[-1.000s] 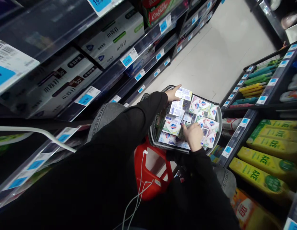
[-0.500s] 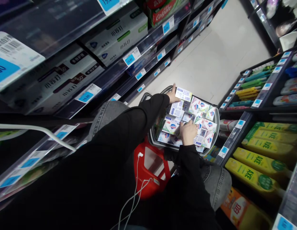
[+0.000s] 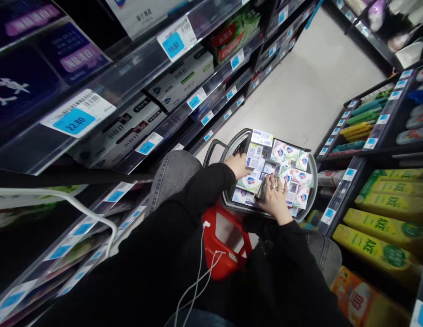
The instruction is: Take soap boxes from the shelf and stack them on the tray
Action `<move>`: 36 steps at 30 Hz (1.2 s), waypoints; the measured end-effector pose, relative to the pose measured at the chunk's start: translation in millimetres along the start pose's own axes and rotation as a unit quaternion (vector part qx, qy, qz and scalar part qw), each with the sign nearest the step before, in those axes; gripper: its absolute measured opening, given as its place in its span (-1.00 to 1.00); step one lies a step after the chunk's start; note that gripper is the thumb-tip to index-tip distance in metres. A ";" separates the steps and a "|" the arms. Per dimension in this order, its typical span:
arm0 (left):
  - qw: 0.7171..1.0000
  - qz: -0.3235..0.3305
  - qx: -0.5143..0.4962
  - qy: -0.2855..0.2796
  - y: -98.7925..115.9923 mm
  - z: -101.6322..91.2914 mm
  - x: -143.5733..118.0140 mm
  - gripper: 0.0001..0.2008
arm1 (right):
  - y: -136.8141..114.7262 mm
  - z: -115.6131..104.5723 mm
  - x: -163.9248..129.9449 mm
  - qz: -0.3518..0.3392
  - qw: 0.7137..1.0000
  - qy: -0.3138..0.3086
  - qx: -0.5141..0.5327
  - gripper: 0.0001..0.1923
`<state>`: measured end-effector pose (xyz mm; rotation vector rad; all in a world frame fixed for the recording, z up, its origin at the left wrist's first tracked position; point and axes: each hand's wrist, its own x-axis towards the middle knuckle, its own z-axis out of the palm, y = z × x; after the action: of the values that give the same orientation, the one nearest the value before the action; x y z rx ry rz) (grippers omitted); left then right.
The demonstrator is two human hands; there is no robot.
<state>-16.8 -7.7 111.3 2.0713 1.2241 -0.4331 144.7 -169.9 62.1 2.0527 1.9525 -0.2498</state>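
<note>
- While the bare left hand (image 3: 236,166) lies at the left side of the pile, its bent fingers touch small white cardboard boxes (image 3: 285,171) printed in blue, red and green; whether they grasp one, I cannot tell.
- The bare right hand (image 3: 275,198) rests palm-down over the near middle of the same boxes, fingers spread and slightly bent; whether it grips a box beneath, I cannot tell.
- The boxes sit packed close together, faces turned different ways, inside a grey, round-cornered basket (image 3: 315,177).
- A pale, smooth floor (image 3: 300,100) extends past the basket's far side.
- Nearer the person, a red plastic object with cut-out openings (image 3: 216,268) shows, and a white earphone cord (image 3: 206,224) dangles in front of it.
- On the left, dark shelving (image 3: 136,68) holds grey-white cartons (image 3: 184,78) and red-and-green Colgate boxes (image 3: 231,47); a blue-and-white price label (image 3: 75,120) reads 22.80.
- On the right, yellow AXE bottles (image 3: 363,238) fill a low black shelf (image 3: 339,193).
</note>
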 end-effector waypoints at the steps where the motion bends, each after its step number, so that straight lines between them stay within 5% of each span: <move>1: 0.999 0.017 0.036 0.010 4.8 8.4 -5.8 -0.28 | 3.4 6.2 -0.2 -0.019 1.000 0.003 -0.008 -0.01; 6: 0.978 0.145 0.143 0.047 19.7 57.5 -6.1 -0.61 | 24.4 19.8 6.8 -0.071 0.996 0.050 0.027 -0.02; 9: 0.977 0.153 0.144 0.028 21.7 70.3 -0.9 -0.59 | 30.6 16.5 6.4 -0.032 0.987 0.078 0.139 0.09; 12: 0.986 0.095 0.134 0.011 22.7 58.5 1.9 -0.59 | 19.9 7.1 13.0 0.178 0.946 0.107 0.250 0.19; 14: 0.994 0.022 0.103 -0.008 20.8 40.4 7.0 -0.31 | 4.6 -2.7 25.5 0.296 0.911 0.102 0.268 0.21; 16: 0.997 -0.059 0.043 -0.009 15.1 21.2 17.5 -0.18 | -12.8 -13.3 43.0 0.339 0.902 0.088 0.252 0.22; 18: 0.994 -0.103 -0.029 0.017 6.5 7.6 32.5 -0.27 | -28.6 -20.6 62.2 0.371 0.896 0.085 0.230 0.17; 21: 0.991 -0.058 -0.111 0.051 -6.5 4.3 55.1 -0.39 | -44.0 -19.2 87.6 0.412 0.870 0.118 0.244 -0.04; 27: 0.985 0.004 -0.169 0.045 -11.1 22.5 69.6 -0.34 | -32.8 2.2 96.8 0.330 0.876 0.211 0.282 -0.25; 30: 0.986 -0.025 -0.160 0.037 -6.7 21.4 64.2 -0.44 | -11.0 -0.7 79.6 0.282 0.921 0.179 0.203 -0.34; 33: 0.986 -0.073 -0.153 0.010 -3.8 17.0 60.6 -0.50 | 15.2 -10.7 66.7 0.146 0.974 0.118 0.124 -0.38; 36: 0.984 -0.075 -0.163 0.012 -4.2 16.6 62.8 -0.50 | 40.1 -18.4 68.0 0.018 0.995 0.077 0.053 -0.40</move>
<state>12.0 22.0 61.1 1.7186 1.3712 -0.2565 187.5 -101.0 61.0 2.2341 2.0280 -0.1966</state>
